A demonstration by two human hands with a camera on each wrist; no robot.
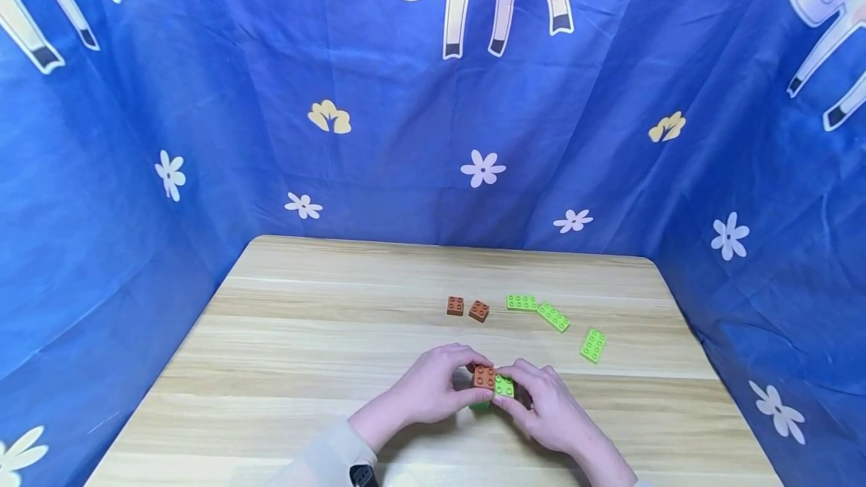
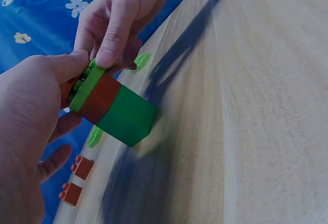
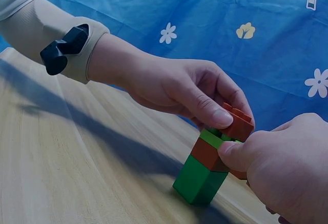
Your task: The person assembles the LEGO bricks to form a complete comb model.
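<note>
My left hand pinches a brown toy brick between thumb and fingers at the top of a small stack. Right beside that brick, my right hand grips the lime-green plate of the same stack with thumb and fingertips. Under the plate comes another brown brick, and at the bottom a taller dark green block. In the right wrist view the stack leans, and the top brown brick covers part of the lime plate. Both hands hide some of the upper bricks.
Beyond the hands on the wooden table lie two loose brown bricks, one square-on and one turned. Lime-green plates lie to their right, one of them farther out. A blue cloth surrounds the table's back and sides.
</note>
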